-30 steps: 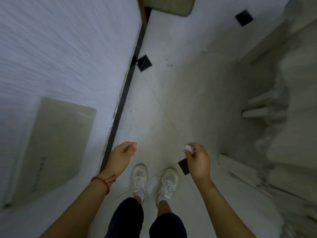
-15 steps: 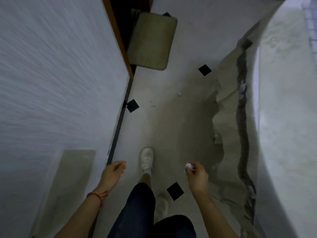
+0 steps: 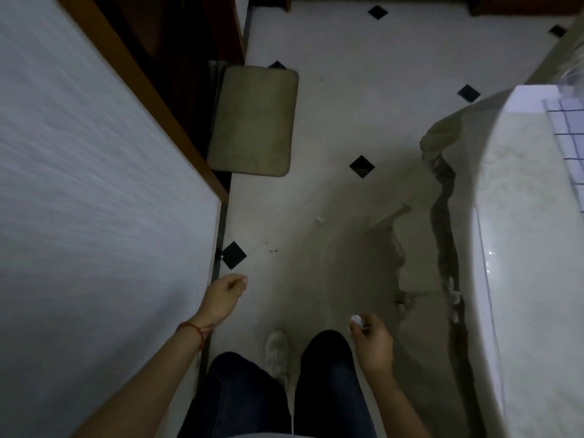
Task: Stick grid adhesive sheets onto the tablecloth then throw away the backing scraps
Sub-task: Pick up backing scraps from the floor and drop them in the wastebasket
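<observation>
Backing scrap (image 3: pixel 355 320): small white crumpled wad, bright against the dim floor, at roughly 5 o'clock in the frame, pinched at the tips of the right hand (image 3: pixel 373 343); shape too small and blurred for more detail. Right hand: fingers curled inward, thumb and forefinger closed on the scrap, held in the air above the floor, just right of the right knee. Left hand (image 3: pixel 222 297): at about 7 o'clock, loosely curled, fingers bent toward the palm but not clenched, holding nothing visible, touching nothing; red cord bracelet (image 3: pixel 196 330) around the wrist. Hands well apart, one on each side of the legs. Tablecloth (image 3: pixel 518 248): pale, glossy, draped over a rounded table edge at 3 o'clock, folds hanging down toward the floor. Grid adhesive sheet (image 3: pixel 568 137): white with dark grid lines, lying flat on the tablecloth at 2 o'clock, partly cut off by the frame edge. Below, dark trousers (image 3: pixel 240 396) and one white shoe (image 3: pixel 276 352) at 6 o'clock. White floor (image 3: pixel 363 90) with black diamond tiles; beige mat (image 3: pixel 252 121) at 12 o'clock. Pale blurred wall (image 3: pixel 79 184) with a brown wooden edge filling 9 o'clock.
</observation>
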Available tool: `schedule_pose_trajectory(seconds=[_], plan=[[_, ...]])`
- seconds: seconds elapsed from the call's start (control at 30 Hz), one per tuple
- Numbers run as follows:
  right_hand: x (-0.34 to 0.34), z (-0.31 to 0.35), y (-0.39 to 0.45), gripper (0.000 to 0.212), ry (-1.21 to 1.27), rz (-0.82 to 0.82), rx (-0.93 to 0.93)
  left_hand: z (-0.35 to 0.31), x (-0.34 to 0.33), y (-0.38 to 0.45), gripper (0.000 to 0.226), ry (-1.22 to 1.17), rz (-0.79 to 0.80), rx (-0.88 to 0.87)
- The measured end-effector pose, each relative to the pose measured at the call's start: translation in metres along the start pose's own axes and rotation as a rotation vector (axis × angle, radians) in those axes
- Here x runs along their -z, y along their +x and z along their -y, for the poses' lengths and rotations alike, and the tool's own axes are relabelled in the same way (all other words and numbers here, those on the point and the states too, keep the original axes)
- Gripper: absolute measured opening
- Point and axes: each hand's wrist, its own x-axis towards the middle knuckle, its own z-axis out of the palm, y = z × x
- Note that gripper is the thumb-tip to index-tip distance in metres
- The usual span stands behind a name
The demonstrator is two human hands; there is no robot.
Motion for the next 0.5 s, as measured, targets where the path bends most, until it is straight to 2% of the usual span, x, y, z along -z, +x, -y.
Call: schedule_pose_trajectory(seconds=[0.2,0.3,0.5], plan=[[-0.002,0.058,0.076,0.014,0.022,0.025,0.026,-0.099,0.001,0.095,0.028,0.042,-0.007,-0.056],[-0.001,0.084,0.123,0.016,0.025,0.058,0.024,-0.125,-0.012,0.133,0.026,0.066,0.011,-0.03],[0.004,0.13,0.211,0.018,0.05,0.021,0.025,-0.157,-0.044,0.194,0.026,0.181,0.106,0.023]])
